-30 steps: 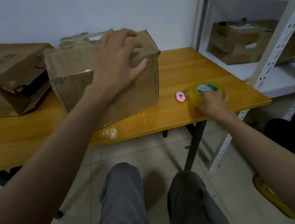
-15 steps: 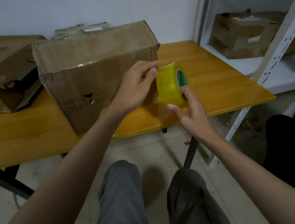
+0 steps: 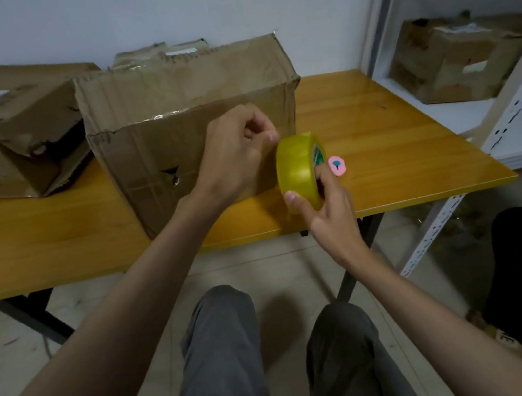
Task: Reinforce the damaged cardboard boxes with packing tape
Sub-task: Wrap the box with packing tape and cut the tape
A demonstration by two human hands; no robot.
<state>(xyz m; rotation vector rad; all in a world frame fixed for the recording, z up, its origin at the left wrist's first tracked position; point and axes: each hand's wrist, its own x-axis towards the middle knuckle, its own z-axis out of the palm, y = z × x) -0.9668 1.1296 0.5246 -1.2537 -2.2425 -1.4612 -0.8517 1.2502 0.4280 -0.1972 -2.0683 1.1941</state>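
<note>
A yellow roll of packing tape [image 3: 296,171] is held upright above the table's front edge by my right hand [image 3: 326,202], thumb on its rim and fingers through its core. My left hand [image 3: 235,153] is at the roll's top left, its curled fingertips pinching at the tape's surface. Right behind the hands stands a creased cardboard box [image 3: 169,109] with a small hole in its front face. A crushed, torn box [image 3: 0,134] lies to its left.
The boxes stand on a yellow wooden table [image 3: 383,149]. A small pink object [image 3: 337,165] lies on it just right of the roll. A white metal shelf [image 3: 514,107] at the right holds another battered box [image 3: 457,61]. My knees are below the table edge.
My right hand lifted the tape roll off the table and brought it in front of the box. My left hand left the box top and came to the roll, fingers now curled at it.
</note>
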